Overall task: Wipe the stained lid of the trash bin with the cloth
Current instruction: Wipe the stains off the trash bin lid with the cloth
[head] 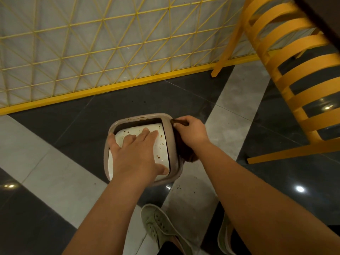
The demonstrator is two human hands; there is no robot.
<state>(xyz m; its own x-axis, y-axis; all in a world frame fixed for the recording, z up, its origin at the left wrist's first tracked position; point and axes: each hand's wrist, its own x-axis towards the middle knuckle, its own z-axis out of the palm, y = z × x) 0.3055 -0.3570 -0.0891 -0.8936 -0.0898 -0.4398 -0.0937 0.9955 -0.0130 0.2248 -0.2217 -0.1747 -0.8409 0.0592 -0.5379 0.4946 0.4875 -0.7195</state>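
Left hand: the left hand (137, 155) lies flat, palm down, on the white square swing lid (161, 144) of the bin; its fingers are straight and spread, the fingertips (153, 133) pointing toward the far edge, the thumb at the near right corner of the panel.
Lid under the left hand: the white panel sits inside a taupe plastic rim (170, 131) with rounded corners; brown spots dot the white surface beyond and to the right of the fingers, and more brown smears run along the far edge of the rim. A dark gap shows between the far edge of the panel and the rim.
Trash bin: the small taupe plastic trash bin (179, 171) stands on the floor, between the two hands.
Right hand: the right hand (191, 133) is curled round a dark brown cloth (184, 150), gripping it against the outer right side of the rim, just beside the left fingertips; the cloth hangs down below the fist along the bin's right wall.
Floor: dark and pale grey polished tiles (244, 100); small brown specks lie on it below the right wrist.
Behind the hands: a yellow wire lattice panel (73, 52).
Right of the right hand: a yellow slatted chair (303, 76).
Near edge: pale green perforated shoes (161, 223).
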